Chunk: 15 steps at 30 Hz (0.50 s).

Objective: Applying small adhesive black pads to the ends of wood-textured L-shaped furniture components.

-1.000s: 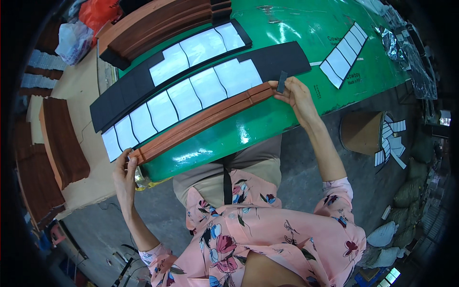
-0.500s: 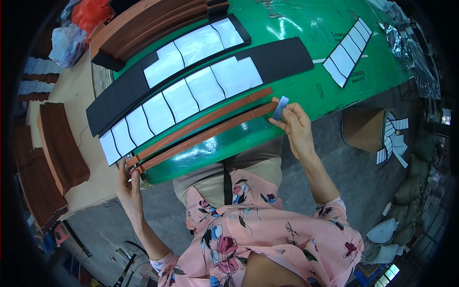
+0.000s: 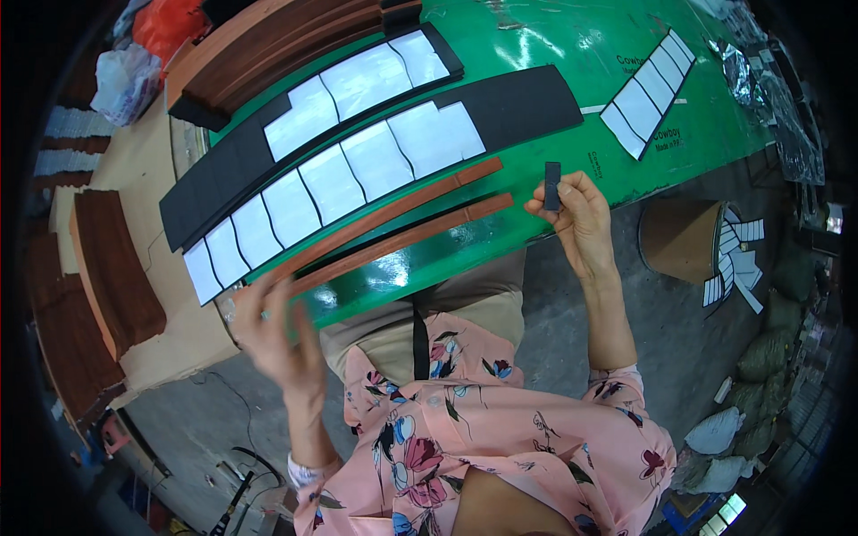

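My right hand (image 3: 583, 223) pinches a small dark grey rectangular strip (image 3: 552, 186) upright between thumb and fingers, just past the right ends of two wooden strips. These two long, reddish-brown strips, an upper one (image 3: 447, 188) and a lower one (image 3: 411, 242), lie side by side on the green tabletop (image 3: 536, 45). Over their left ends is my left hand (image 3: 277, 335), smeared by motion; whether its fingers touch the wood cannot be made out. Beyond the strips lies a curved black sheet (image 3: 523, 103) with white black-edged panels (image 3: 338, 179) on it.
Another black sheet with white panels (image 3: 366, 80) lies behind, beside stacked curved brown boards (image 3: 295, 54). A separate white panel strip (image 3: 648, 96) rests at the right. A brown bin (image 3: 679, 241) holding white scraps stands past the table edge. Curved brown boards (image 3: 116, 268) sit at left.
My left hand has left its grip on the strips' left ends and moved right and nearer. My right hand has moved right with the small strip, which now shows a dark face.
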Each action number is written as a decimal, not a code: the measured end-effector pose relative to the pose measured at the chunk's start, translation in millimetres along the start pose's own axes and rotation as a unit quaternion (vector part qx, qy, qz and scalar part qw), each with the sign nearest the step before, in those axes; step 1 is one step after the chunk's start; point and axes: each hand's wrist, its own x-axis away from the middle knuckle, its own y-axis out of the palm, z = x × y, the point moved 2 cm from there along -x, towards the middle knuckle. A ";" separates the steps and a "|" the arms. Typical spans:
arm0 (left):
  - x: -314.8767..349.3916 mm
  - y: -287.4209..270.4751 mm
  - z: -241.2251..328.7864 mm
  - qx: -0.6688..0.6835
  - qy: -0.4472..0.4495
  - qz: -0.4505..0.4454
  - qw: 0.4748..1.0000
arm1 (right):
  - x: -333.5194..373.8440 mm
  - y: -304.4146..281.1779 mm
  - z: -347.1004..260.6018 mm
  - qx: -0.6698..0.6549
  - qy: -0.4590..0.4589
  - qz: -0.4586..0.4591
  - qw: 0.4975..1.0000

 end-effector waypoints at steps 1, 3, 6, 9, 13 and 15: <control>-12.8 12.7 18.0 0.027 0.063 -0.041 0.997 | -1.8 -1.0 -1.9 0.003 -0.003 0.001 1.000; -35.8 39.6 44.0 0.087 0.090 -0.048 0.991 | -10.7 11.0 -5.3 -0.022 -0.005 -0.031 0.999; -57.8 90.6 56.6 0.185 0.062 -0.076 0.978 | -26.9 22.9 -7.1 0.075 -0.036 -0.038 0.996; -67.5 123.4 67.8 0.205 0.044 -0.126 0.970 | -38.7 26.2 -14.1 0.222 -0.097 -0.083 0.967; -67.3 135.9 75.1 0.165 0.020 -0.152 0.974 | -46.6 39.5 -23.1 0.446 -0.205 -0.131 0.861; -67.1 138.5 77.0 0.158 0.005 -0.152 0.976 | -48.8 42.9 -20.5 0.503 -0.297 -0.153 0.797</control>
